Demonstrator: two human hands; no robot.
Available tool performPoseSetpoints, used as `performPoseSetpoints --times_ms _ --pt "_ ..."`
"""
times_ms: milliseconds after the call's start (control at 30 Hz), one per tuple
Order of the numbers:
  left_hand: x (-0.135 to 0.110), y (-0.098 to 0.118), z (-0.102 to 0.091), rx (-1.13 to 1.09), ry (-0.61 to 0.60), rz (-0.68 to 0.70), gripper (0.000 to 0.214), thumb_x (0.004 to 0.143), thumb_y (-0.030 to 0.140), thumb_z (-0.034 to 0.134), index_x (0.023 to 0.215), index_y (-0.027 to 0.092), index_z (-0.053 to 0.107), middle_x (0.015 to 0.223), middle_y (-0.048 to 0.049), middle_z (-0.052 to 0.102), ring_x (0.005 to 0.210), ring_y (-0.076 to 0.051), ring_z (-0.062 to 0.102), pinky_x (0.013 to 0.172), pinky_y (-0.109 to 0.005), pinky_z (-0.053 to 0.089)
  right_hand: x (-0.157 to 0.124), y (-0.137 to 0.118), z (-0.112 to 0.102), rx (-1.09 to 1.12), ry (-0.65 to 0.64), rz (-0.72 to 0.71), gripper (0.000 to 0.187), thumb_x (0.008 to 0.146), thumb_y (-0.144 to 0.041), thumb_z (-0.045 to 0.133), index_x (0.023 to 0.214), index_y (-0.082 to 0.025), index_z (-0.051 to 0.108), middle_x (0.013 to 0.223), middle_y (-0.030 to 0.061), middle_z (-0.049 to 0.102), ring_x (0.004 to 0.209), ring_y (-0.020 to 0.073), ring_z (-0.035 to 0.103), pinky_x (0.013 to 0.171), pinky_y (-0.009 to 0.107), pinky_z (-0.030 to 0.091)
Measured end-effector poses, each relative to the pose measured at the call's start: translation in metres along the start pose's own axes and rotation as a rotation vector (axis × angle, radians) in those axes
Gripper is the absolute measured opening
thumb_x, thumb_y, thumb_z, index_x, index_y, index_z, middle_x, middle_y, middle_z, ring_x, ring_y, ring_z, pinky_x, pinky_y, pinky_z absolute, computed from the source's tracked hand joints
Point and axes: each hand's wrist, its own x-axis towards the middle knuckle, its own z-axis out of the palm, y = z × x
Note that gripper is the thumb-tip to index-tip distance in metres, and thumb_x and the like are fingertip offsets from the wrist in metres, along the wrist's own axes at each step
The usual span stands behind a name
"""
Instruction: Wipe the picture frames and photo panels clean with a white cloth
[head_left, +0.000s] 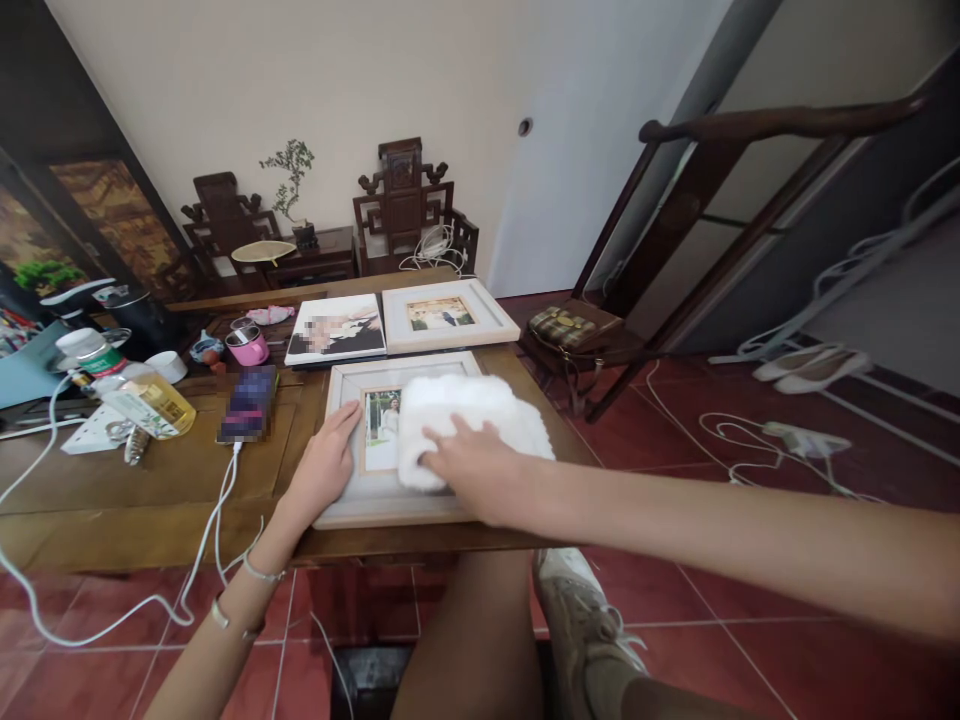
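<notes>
A pale picture frame [405, 515] lies flat near the table's front edge, with a small photo [377, 440] in its middle. My left hand [330, 462] holds the frame's left side, its fingers stretched along the rim. On the frame's right half sits a white fluffy cloth [480, 398], covering part of the photo and hanging past the right rim. My right hand [476, 465] presses down on this cloth, fingers somewhat spread and bent into the pile. Behind are another framed picture [487, 308] and a flat picture panel [367, 310].
Left on the wooden table [195, 500] are a charging phone [247, 400], a bottle of yellow liquid [150, 395], a power strip [94, 430] and a pink cup [247, 345]. At right stands a wooden chair [697, 200] with a checked bag [574, 325]. Cables trail on the red floor.
</notes>
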Motion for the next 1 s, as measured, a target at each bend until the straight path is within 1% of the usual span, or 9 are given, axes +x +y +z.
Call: performPoseSetpoints --times_ms 100,167,267,433,600,700,800,900,1000 --pt "0.0 0.001 0.0 -0.001 -0.016 -0.013 0.062 0.078 0.0 0.031 0.137 0.012 0.043 0.147 -0.0112 0.039 0.137 -0.021 0.035 0.113 -0.043 0.03 -0.031 -0.031 -0.014 0.068 -0.095 -0.164 0.05 0.065 0.001 0.062 0.113 -0.013 0.064 0.135 0.0184 0.05 0.11 0.038 0.055 0.084 0.051 0.051" --pt "-0.001 0.001 -0.001 -0.003 -0.025 -0.015 0.062 0.078 0.0 0.03 0.138 0.012 0.042 0.147 -0.0114 0.038 0.137 -0.021 0.034 0.114 -0.043 0.03 -0.04 -0.04 -0.014 0.111 -0.056 -0.238 0.049 0.067 0.0 0.059 0.113 -0.016 0.064 0.136 0.0158 0.05 0.114 0.0377 0.053 0.086 0.05 0.051" --pt "-0.001 0.001 -0.002 -0.004 -0.044 -0.012 0.062 0.079 0.0 0.03 0.139 0.012 0.041 0.148 -0.0114 0.037 0.138 -0.021 0.032 0.114 -0.044 0.029 -0.031 -0.035 0.002 0.102 0.048 -0.258 0.057 0.066 -0.001 0.058 0.12 -0.019 0.06 0.143 0.0119 0.043 0.125 0.0412 0.042 0.09 0.055 0.047" --pt "-0.003 -0.002 0.001 -0.005 -0.041 0.012 0.065 0.077 -0.001 0.031 0.139 0.013 0.039 0.148 -0.0116 0.036 0.138 -0.022 0.031 0.113 -0.046 0.028 0.016 0.008 0.027 -0.02 0.183 -0.157 0.065 0.07 0.003 0.052 0.132 -0.016 0.05 0.152 0.0118 0.026 0.136 0.0432 0.022 0.101 0.063 0.032" --pt "-0.003 -0.003 0.002 -0.031 -0.019 0.032 0.068 0.074 -0.003 0.033 0.139 0.016 0.04 0.148 -0.0112 0.037 0.138 -0.022 0.032 0.113 -0.048 0.028 0.063 0.067 0.025 -0.158 0.331 -0.07 0.074 0.067 0.013 0.044 0.135 -0.017 0.047 0.154 0.0115 0.02 0.139 0.0413 0.013 0.103 0.066 0.025" --pt "-0.002 -0.001 0.001 -0.037 -0.031 0.01 0.066 0.075 -0.002 0.033 0.139 0.015 0.041 0.148 -0.0118 0.036 0.138 -0.023 0.031 0.113 -0.047 0.028 0.075 0.078 0.024 -0.219 0.33 -0.047 0.073 0.067 0.014 0.042 0.133 -0.018 0.049 0.154 0.0108 0.02 0.139 0.0426 0.012 0.101 0.069 0.025" --pt "-0.002 0.001 0.0 -0.031 -0.031 -0.002 0.063 0.077 -0.001 0.032 0.138 0.015 0.042 0.148 -0.0111 0.037 0.138 -0.022 0.032 0.114 -0.044 0.028 0.062 0.058 0.022 -0.172 0.253 -0.019 0.069 0.068 0.01 0.05 0.131 -0.017 0.051 0.153 0.013 0.023 0.137 0.0452 0.016 0.099 0.068 0.029" --pt "-0.001 0.002 0.001 -0.011 -0.037 -0.005 0.063 0.078 -0.001 0.03 0.139 0.013 0.041 0.148 -0.0117 0.037 0.138 -0.022 0.032 0.114 -0.043 0.028 0.029 0.017 0.013 -0.056 0.13 -0.019 0.065 0.067 0.003 0.058 0.129 -0.017 0.053 0.149 0.0161 0.033 0.131 0.0467 0.029 0.094 0.065 0.038" --pt "-0.001 0.002 0.001 -0.002 -0.041 -0.009 0.064 0.077 -0.001 0.03 0.139 0.011 0.04 0.148 -0.013 0.037 0.138 -0.022 0.032 0.113 -0.044 0.029 -0.006 -0.023 0.004 0.045 0.021 -0.139 0.057 0.065 -0.001 0.063 0.12 -0.016 0.06 0.142 0.0168 0.043 0.125 0.0441 0.04 0.09 0.058 0.046"
